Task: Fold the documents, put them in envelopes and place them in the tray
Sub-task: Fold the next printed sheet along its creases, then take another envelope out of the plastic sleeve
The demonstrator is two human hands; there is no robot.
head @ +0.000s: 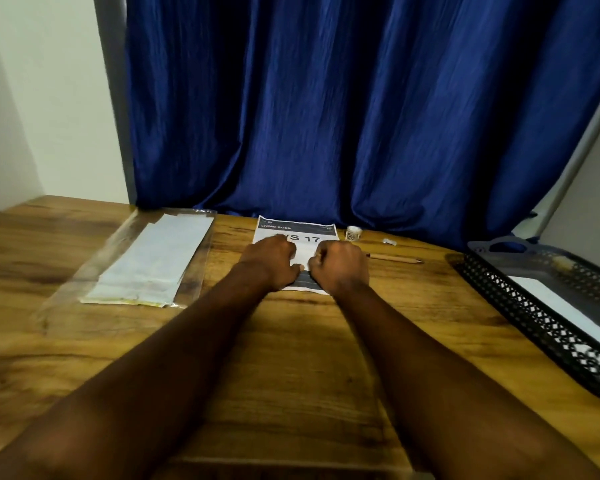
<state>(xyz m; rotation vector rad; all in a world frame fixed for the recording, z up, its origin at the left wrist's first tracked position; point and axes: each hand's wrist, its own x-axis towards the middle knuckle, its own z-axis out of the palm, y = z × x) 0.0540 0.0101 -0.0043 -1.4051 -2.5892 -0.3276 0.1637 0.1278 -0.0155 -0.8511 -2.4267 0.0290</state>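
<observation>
One stack of white envelopes (153, 261) in a clear sleeve lies at the left, long axis running away and slightly right. One printed document (297, 233) lies at centre, lengthwise away, heading toward the blue curtain (361, 116). The left hand (274, 261) and right hand (340, 268) rest on it side by side, fingers curled, knuckles up. Whether they pinch the paper is hidden. Beyond them are a pencil (394, 258) and a small blurred jar (354, 233). A black mesh tray (520, 306), cut off at the right, holds something white. All sits on a wooden table (291, 358).
</observation>
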